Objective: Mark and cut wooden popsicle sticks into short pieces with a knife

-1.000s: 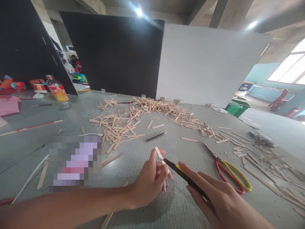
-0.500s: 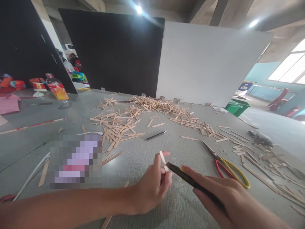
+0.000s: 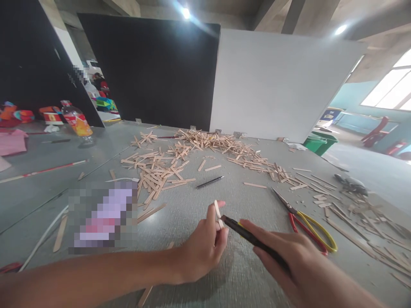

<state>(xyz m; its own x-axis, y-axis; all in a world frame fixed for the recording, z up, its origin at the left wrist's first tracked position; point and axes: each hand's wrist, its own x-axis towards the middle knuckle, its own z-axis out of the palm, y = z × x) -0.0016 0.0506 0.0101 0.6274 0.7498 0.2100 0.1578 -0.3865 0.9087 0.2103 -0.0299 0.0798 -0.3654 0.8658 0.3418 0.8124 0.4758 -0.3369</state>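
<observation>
My left hand [image 3: 205, 246] is closed around a short wooden craft stick [image 3: 218, 212], whose rounded end sticks up past the fingers. In my right hand [image 3: 289, 256] lies a dark utility knife [image 3: 245, 233] with a bit of yellow near its front. The knife's tip is against or very close to the craft stick; exact contact is too small to tell. To the right of my right hand, a pair of scissors [image 3: 308, 224] with red and yellow handles rests on the table. A dark pen [image 3: 209, 182] lies beyond my left hand.
Loose craft sticks are heaped across the table, one pile [image 3: 157, 173] at left. Wood strips and scraps [image 3: 356, 233] spread at right. A drink bottle [image 3: 77, 119] stands far left, near a blurred purple item [image 3: 107, 214]. Black [image 3: 154, 72] and white [image 3: 272, 85] boards close off the back.
Both hands have shifted slightly left, with the knife and the craft stick still held. More of the scissors' red handle shows now. The other things on the table stay put.
</observation>
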